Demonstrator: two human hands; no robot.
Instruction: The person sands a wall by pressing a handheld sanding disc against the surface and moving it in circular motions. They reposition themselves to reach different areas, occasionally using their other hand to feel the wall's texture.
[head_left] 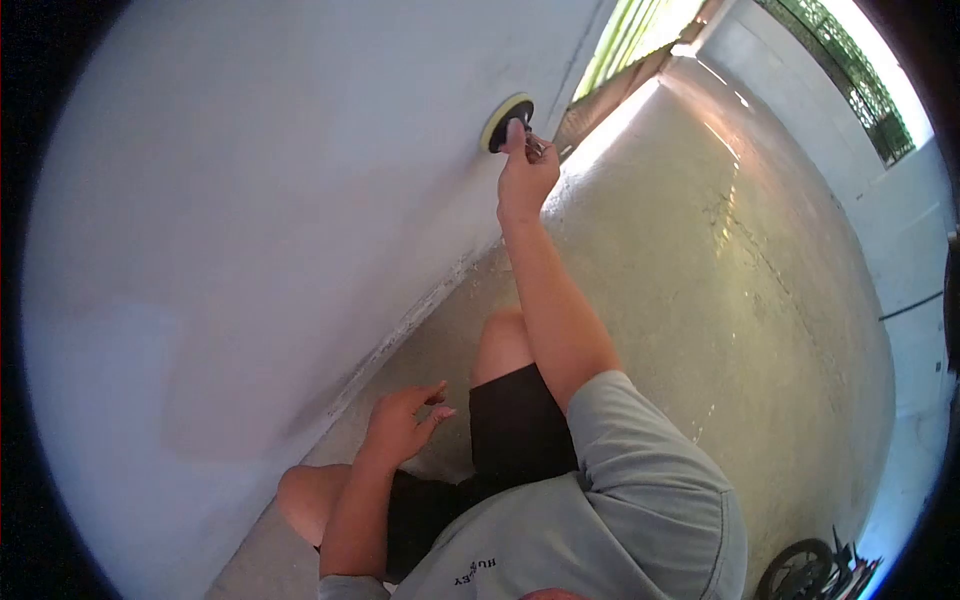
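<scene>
My right hand (530, 175) is stretched far out, closed on the back of a round sanding pad (511, 122). This pad has a black back and a yellowish foam rim, and it is tilted with its face toward the pale wall (270, 180). The thumb lies over the pad's back while the other fingers curl in behind it. Lower down, above my bent knee, my left hand (402, 425) hovers near the foot of the wall. It holds nothing, and its thumb and fingers are apart.
A concrete floor (680, 250) with cracks runs along the wall's base. Beyond the wall's far end is a bright slatted opening (635, 40). Another wall (800, 90) with a window grille stands at the right. A dark wheel (797, 572) shows at the bottom right.
</scene>
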